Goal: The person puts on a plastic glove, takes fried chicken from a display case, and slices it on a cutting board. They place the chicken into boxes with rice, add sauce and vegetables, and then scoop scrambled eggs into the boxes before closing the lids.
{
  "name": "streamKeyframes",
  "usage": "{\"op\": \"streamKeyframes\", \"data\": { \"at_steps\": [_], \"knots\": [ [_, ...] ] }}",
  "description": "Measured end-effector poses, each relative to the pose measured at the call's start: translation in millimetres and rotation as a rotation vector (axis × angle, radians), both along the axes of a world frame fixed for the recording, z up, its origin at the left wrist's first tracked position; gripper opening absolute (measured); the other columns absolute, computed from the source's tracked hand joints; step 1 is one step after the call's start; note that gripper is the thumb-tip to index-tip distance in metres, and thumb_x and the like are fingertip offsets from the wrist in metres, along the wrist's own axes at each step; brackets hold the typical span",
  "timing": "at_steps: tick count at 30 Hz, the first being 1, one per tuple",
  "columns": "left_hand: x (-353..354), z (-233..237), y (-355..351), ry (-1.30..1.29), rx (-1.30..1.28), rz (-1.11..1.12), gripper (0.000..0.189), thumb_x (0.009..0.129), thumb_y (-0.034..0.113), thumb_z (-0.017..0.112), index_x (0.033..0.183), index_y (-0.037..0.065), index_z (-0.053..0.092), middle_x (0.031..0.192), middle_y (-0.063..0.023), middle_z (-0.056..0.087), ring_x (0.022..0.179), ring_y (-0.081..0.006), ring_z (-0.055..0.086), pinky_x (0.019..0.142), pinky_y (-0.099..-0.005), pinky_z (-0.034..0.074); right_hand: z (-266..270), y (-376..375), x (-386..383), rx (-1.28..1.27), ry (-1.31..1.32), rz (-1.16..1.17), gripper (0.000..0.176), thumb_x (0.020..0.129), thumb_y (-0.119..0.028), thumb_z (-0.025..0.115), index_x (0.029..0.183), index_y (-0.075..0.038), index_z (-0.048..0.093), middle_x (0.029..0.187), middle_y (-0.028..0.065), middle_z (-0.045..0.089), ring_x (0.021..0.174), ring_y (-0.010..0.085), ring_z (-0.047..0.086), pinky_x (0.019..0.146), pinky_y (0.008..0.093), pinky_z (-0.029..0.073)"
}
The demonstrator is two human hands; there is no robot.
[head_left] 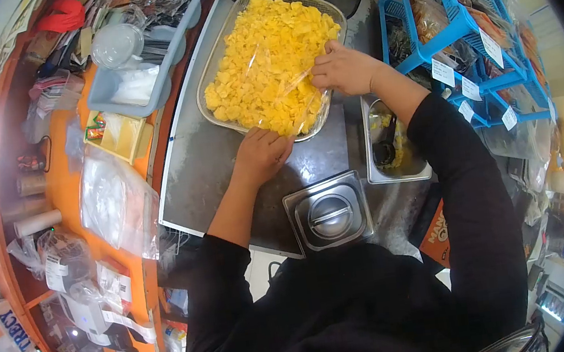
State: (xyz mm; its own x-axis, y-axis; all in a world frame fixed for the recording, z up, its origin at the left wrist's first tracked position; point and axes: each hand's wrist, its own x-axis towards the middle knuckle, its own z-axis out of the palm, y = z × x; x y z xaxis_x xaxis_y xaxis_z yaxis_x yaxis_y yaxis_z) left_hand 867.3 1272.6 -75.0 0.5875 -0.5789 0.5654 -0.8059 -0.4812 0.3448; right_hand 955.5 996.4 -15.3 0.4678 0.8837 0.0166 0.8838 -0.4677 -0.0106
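A metal mesh-rimmed tray (203, 80) heaped with small, irregular yellow pieces (267, 58) is in front of me. Clear plastic film (279, 95) with glossy streaks stretches over the near part of the heap. My left hand (265, 153) is closed at the tray's near edge, its fingers pinching the film. On the right side of the tray, my right hand (348, 71) is also closed, pinching the film beside the yellow pieces. Part of each hand's grip is hidden.
A steel container (371, 158) holding yellow bits and a dark utensil stands right of the tray, near a lidded steel container (329, 212). Blue stacked baskets (464, 23) rise at the right. Plastic bags (113, 204) lie on the orange shelf at left, below a grey bin (121, 101).
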Motion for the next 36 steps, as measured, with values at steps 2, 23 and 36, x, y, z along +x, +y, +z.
{"op": "streamKeyframes", "data": {
  "at_steps": [2,23,36],
  "knots": [
    [-3.8,-5.4,2.6,-0.009,0.004,0.006,0.028,0.074,0.012,0.074,0.063,0.011,0.048,0.063,-0.0031,0.051,0.062,-0.0228,0.055,0.063,-0.0348,0.044,-0.6,-3.5,3.2,-0.019,-0.012,-0.001,0.009,0.076,-0.014,0.061,0.083,-0.017,0.055,0.087,-0.0008,0.055,0.094,0.0173,0.053,0.09,0.0415,0.032],
    [-56.9,0.2,-2.7,0.009,0.027,0.398,0.027,0.077,0.021,0.072,0.101,0.01,0.064,0.094,-0.0025,0.06,0.097,-0.0232,0.055,0.096,-0.048,0.036,61.6,-20.8,-117.9,-0.352,0.432,-0.565,0.02,0.077,-0.014,0.062,0.096,-0.011,0.068,0.092,0.008,0.066,0.08,0.03,0.065,0.069,0.0447,0.05],
    [-53.7,-2.5,-17.0,0.106,-0.161,0.53,0.029,0.078,0.029,0.07,0.106,0.02,0.066,0.115,-0.0067,0.054,0.11,-0.0306,0.046,0.094,-0.0477,0.033,7.4,-91.5,-139.8,-0.342,0.122,-0.507,0.019,0.075,-0.02,0.068,0.091,-0.012,0.072,0.096,0.0066,0.067,0.091,0.0279,0.064,0.076,0.0429,0.05]
  ]
}}
